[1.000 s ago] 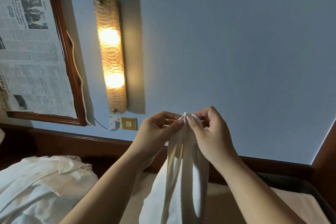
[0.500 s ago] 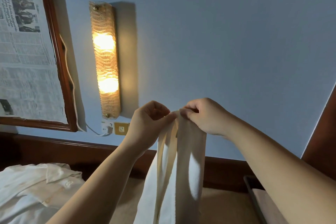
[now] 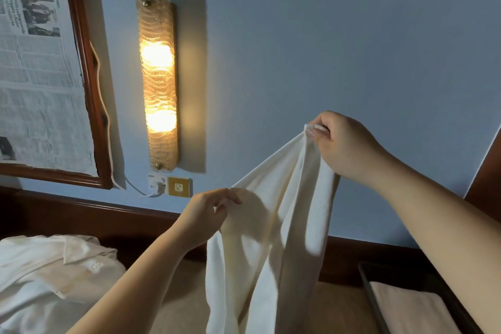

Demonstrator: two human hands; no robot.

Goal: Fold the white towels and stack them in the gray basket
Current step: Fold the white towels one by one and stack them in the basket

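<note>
Towel (image 3: 273, 230) hangs in the middle of the frame, a white length held up by its top edge so that its own weight pulls it straight; that looks like the reason for lifting it off the bed rather than working it flat. Right hand (image 3: 344, 146), higher and toward the right of the frame, pinches one corner between thumb and curled fingers, knuckles up, forearm running down to the lower right corner. Left hand (image 3: 206, 214), lower and nearer the centre, nips the edge with thumb and forefinger, the other fingers loosely bent, wrist angled up from the lower left. The edge between them slopes and sags a little, so I judge they are spreading the cloth open to find its width before the first fold.

At the lower right edge sits a dark-rimmed basket (image 3: 372, 298) with a pale folded cloth (image 3: 409, 306) already inside, just beside the hanging towel. A rumpled white shirt (image 3: 54, 271) lies at lower left.
</note>
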